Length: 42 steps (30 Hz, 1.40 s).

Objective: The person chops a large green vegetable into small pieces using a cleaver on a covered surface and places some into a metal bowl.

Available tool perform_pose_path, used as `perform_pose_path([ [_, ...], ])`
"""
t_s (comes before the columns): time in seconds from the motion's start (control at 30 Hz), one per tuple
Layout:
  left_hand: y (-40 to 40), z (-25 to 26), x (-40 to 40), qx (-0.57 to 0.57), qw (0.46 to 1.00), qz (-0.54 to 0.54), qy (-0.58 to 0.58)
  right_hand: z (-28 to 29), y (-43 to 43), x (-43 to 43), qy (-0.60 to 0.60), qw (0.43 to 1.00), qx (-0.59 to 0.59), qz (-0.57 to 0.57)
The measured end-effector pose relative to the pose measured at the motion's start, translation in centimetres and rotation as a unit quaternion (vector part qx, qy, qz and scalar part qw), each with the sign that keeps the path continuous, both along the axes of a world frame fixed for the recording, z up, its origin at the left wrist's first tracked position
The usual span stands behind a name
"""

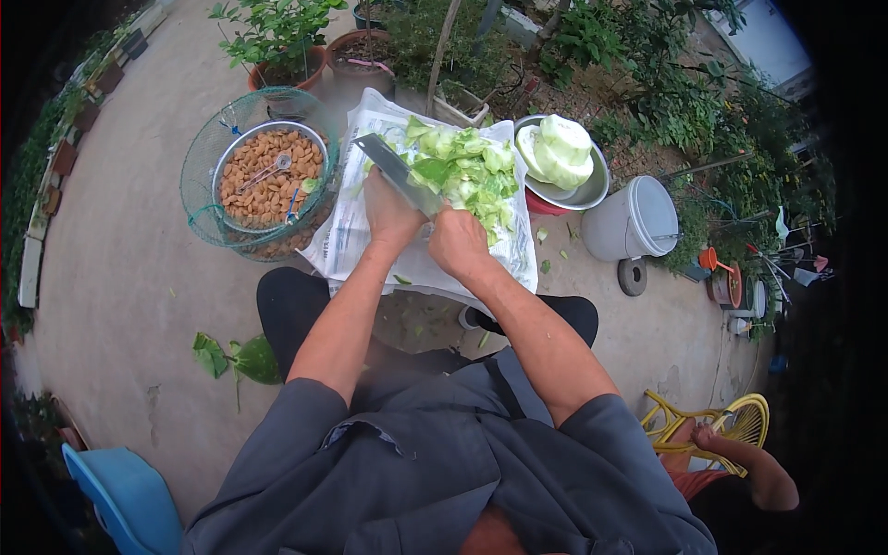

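Observation:
My right hand (459, 239) is closed around the handle end of a broad-bladed cleaver (397, 172), whose blade slants up to the left. Close against the blade's lower left side is my left hand (393, 211); its fingers are partly hidden by the blade, so whether it grips anything is unclear. Both hands are over newspaper sheets (347, 232) spread on a low surface before my knees. A heap of pale green vegetable parings (479, 170) lies on the paper, just beyond and right of the blade.
At left, a green mesh basket (198, 173) surrounds a metal bowl (220, 163) of brown nuts or kernels. Peeled pale chunks (563, 152) fill a metal basin (598, 187), beside a white bucket (617, 222). A green gourd (255, 361) rests on the ground. A person's arm (753, 458) shows lower right.

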<state>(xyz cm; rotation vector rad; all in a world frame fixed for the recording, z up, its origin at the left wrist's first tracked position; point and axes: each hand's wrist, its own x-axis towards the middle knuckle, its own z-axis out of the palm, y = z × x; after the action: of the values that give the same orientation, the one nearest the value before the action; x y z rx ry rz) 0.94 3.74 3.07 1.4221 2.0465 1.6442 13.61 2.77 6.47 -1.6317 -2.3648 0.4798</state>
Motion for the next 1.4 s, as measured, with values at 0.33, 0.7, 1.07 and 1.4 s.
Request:
perform_pose_path([
  [0.33,0.5,-3.7,-1.5,-0.104,0.992,-0.074,-0.013,2.3,1.4,1.6,0.321,0.874,-0.334,-0.145],
  [0.7,1.4,-4.1,-1.9,-0.114,0.99,-0.075,-0.02,0.6,0.3,5.8,0.083,0.995,-0.011,-0.054],
  [1.07,-1.5,-1.5,-1.6,-0.174,0.822,-0.045,-0.541,1.0,-3.4,7.9,0.09,0.995,0.041,-0.025],
  [1.4,-1.7,0.2,-2.8,-0.304,0.81,-0.088,-0.494,-0.8,-4.3,7.5,0.05,0.998,-0.038,0.012],
])
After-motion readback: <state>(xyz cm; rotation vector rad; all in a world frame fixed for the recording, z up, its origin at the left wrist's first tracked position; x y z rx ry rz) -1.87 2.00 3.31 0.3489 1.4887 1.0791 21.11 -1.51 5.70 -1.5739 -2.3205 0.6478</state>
